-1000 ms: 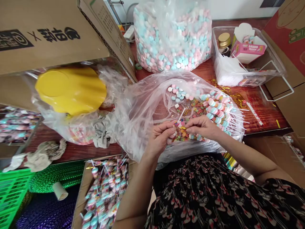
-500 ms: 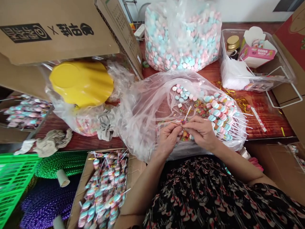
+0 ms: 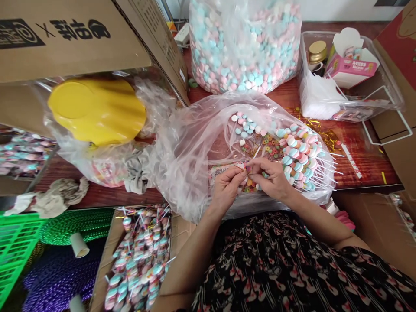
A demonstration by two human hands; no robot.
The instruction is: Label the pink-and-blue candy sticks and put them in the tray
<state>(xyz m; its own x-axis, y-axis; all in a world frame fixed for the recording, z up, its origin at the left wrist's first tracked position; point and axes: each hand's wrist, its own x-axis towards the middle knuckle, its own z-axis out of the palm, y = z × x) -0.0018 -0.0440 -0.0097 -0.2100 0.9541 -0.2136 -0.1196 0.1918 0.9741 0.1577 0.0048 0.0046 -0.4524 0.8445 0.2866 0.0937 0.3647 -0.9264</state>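
My left hand and my right hand meet with pinched fingers over the clear plastic sheet. Between them is a candy stick, its white stick pointing up and away from me. A thin dark strand, perhaps a tie, juts from my left fingertips. Most of what the fingers pinch is hidden. A printed wrapper lies beside my left hand. Right of my right hand is a pile of candy skewers with pink, blue and white sweets, sticks facing right. Small ring candies and loose round candies lie beyond the hands.
A big bag of candies stands behind the plastic sheet. At the right back is a clear bin; at left, a yellow bowl under a carton. Below the table edge, a box holds wrapped skewers.
My right fingers have shifted slightly at the pinch, and the white stick shows less above them. The view has moved a little to the right.
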